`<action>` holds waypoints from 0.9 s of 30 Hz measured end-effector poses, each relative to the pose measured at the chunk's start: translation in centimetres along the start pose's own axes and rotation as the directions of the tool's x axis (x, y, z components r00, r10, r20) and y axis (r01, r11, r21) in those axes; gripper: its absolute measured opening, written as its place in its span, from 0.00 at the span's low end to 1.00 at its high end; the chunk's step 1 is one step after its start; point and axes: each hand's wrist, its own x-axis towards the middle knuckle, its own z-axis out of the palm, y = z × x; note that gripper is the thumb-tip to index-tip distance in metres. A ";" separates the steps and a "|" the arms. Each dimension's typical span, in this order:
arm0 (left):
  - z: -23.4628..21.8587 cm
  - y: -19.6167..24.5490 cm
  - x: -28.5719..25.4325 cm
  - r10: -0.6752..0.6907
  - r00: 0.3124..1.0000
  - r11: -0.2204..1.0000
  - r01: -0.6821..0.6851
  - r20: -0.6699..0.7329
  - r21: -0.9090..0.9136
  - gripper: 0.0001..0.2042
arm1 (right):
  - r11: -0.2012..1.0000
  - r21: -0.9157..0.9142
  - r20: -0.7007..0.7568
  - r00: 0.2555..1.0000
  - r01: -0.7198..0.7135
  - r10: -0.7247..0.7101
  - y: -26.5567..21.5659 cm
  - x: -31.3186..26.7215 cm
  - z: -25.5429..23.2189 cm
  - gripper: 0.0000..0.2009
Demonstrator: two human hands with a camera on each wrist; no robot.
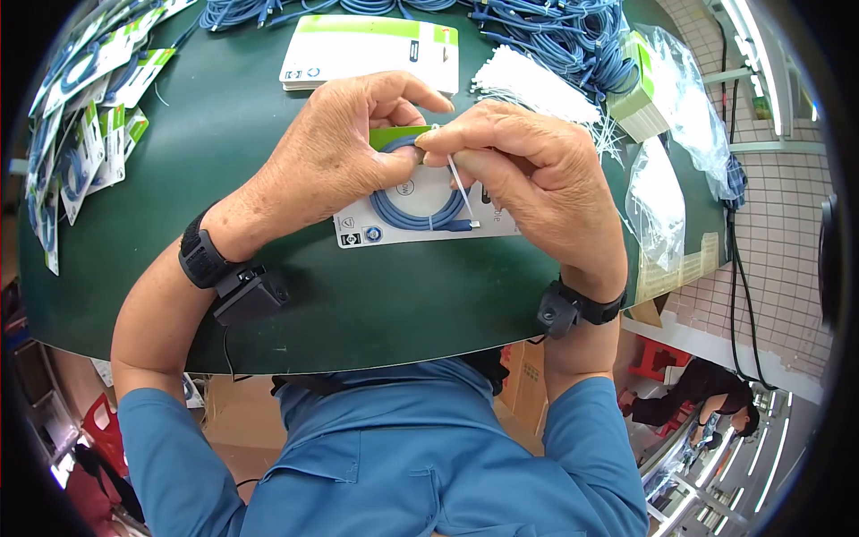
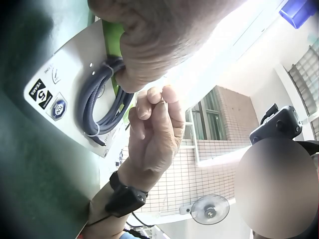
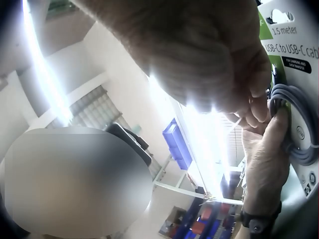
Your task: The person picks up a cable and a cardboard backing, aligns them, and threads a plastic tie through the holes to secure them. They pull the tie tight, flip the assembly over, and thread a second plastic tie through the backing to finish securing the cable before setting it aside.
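Observation:
A coiled blue USB-C cable (image 1: 413, 219) lies against a printed white and green card (image 1: 358, 235) over the dark green table. My left hand (image 1: 327, 152) grips the coil near the card's top, its thumb pressed at the inside of the loop. Between the thumb and fingertips of my right hand (image 1: 550, 179) is a thin white cable tie (image 1: 462, 183), pinched at the upper right of the coil. In the right wrist view the card (image 3: 294, 64) reads "USB-C to USB-C cable". A small tie also binds the coil's lower side in the left wrist view.
A stack of printed cards (image 1: 358, 49) sits at the back, near a heap of blue cables (image 1: 564, 40) and a pile of white cable ties (image 1: 537, 85). Carded cables (image 1: 85, 152) crowd the left edge. Green-and-white cards (image 1: 640, 98) and plastic bags (image 1: 658, 197) stand at the right.

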 end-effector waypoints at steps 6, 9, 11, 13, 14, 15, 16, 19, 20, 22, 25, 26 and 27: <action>-0.3 0.2 0.0 0.025 0.999 0.996 -0.027 0.027 0.084 0.14 | 0.995 0.041 0.054 0.995 -0.092 0.089 -0.5 -0.1 -0.6 0.13; -0.4 0.6 0.0 0.024 1.000 0.995 -0.026 0.016 0.094 0.14 | 0.999 -0.016 0.007 0.999 -0.047 0.047 -0.4 -0.2 -0.3 0.13; -0.6 0.8 0.0 0.003 1.000 0.997 -0.005 0.025 0.074 0.13 | 0.994 -0.111 -0.053 0.998 0.010 -0.016 -0.4 -0.2 0.0 0.13; -0.7 1.1 0.0 -0.004 1.000 0.998 0.003 0.024 0.064 0.13 | 0.986 -0.160 -0.087 0.994 0.054 -0.069 -0.5 0.0 0.4 0.12; -0.8 1.2 0.0 -0.008 1.000 0.998 0.007 0.018 0.057 0.13 | 0.973 -0.207 -0.122 0.985 0.097 -0.124 -0.5 0.1 0.7 0.12; -0.8 1.4 0.0 -0.012 1.000 0.999 0.011 0.010 0.052 0.13 | 0.957 -0.256 -0.154 0.971 0.139 -0.183 -0.5 0.2 0.8 0.12; -1.0 1.6 0.0 -0.013 1.000 0.999 0.013 -0.002 0.050 0.13 | 0.954 -0.256 -0.146 0.970 0.153 -0.195 -0.3 0.3 0.9 0.12; -1.2 1.5 0.1 0.070 0.996 0.996 -0.067 -0.051 0.063 0.12 | 0.872 -0.366 -0.208 0.885 0.325 -0.417 0.4 0.5 1.4 0.13; -1.3 1.6 0.1 0.110 0.992 0.992 -0.106 -0.067 0.065 0.11 | 0.869 -0.366 -0.202 0.883 0.332 -0.423 0.3 0.5 1.5 0.13; -1.6 1.8 0.0 0.119 0.991 0.990 -0.113 -0.067 0.079 0.11 | 0.837 -0.407 -0.178 0.868 0.364 -0.464 0.2 0.3 1.6 0.14; -1.7 2.0 -0.1 0.129 0.990 0.987 -0.122 -0.057 0.102 0.11 | 0.812 -0.441 -0.149 0.861 0.382 -0.486 -0.1 0.2 1.7 0.15; -1.8 1.9 -0.1 0.132 0.989 0.987 -0.125 -0.061 0.104 0.11 | 0.804 -0.455 -0.142 0.861 0.382 -0.489 -0.1 0.2 1.8 0.15; -1.8 1.8 -0.1 0.134 0.989 0.986 -0.127 -0.063 0.105 0.11 | 0.797 -0.469 -0.136 0.860 0.381 -0.491 -0.2 0.2 1.8 0.15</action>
